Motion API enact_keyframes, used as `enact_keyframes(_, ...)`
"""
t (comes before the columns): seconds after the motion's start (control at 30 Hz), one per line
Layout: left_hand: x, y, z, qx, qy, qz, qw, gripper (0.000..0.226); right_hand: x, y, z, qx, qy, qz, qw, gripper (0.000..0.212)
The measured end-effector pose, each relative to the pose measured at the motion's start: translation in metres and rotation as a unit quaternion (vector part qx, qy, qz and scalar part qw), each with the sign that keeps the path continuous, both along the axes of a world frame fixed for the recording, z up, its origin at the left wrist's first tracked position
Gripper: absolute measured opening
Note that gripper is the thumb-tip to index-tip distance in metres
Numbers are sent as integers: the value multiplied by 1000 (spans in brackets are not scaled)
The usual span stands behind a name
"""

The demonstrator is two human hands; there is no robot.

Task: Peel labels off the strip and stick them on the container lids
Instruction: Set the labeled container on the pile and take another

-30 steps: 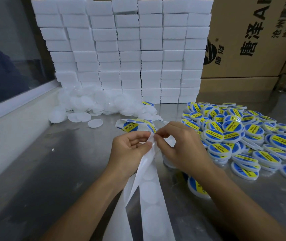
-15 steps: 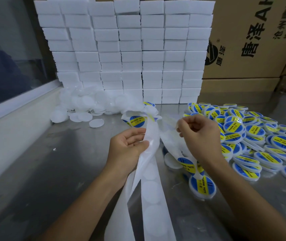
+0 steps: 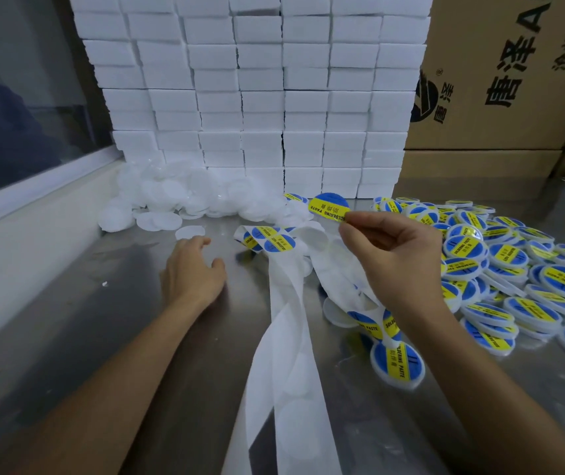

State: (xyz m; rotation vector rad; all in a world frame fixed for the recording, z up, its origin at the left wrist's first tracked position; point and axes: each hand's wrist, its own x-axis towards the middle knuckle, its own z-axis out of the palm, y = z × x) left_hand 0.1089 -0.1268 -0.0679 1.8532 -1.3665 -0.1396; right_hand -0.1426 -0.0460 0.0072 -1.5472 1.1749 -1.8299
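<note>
Hands: right hand (image 3: 391, 255) pinches one label (image 3: 329, 208) | left hand (image 3: 190, 272) empty

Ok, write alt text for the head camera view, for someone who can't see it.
A person's right hand pinches a peeled blue-and-yellow label above a steel table, while the left hand reaches toward plain white lids. A white backing strip trails between the arms, and labelled lids are piled at right.

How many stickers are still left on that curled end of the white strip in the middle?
2 show on the strip's curled end: one sticker nearer the left hand, another beside it. The right hand pinches a peeled label. Folds may hide more.
</note>
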Motion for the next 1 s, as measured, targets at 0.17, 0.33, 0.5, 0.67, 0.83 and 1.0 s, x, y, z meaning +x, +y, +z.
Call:
enact_keyframes(0.17,17,-31,5,147,-178,41,972,57,2,3,0,-24,50,1,998,18)
enact_keyframes(0.33,22,-45,11,155,-184,73,968,34,0,-2,-2,-41,56,-16,997,15)
enact_keyframes(0.5,17,-33,13,58,-153,49,985,9,-1,-7,-6,-39,71,-27,996,22)
enact_keyframes(0.67,8,-18,7,25,-166,-21,986,14,1,-7,-9,-33,71,-28,997,15)
enact_keyframes(0.83,-11,8,0,-84,56,-51,994,16,3,-7,-11,-12,69,-13,997,4)
enact_keyframes(1.0,-39,41,19,-163,290,-91,939,22,7,-3,-11,-20,100,5,995,7)
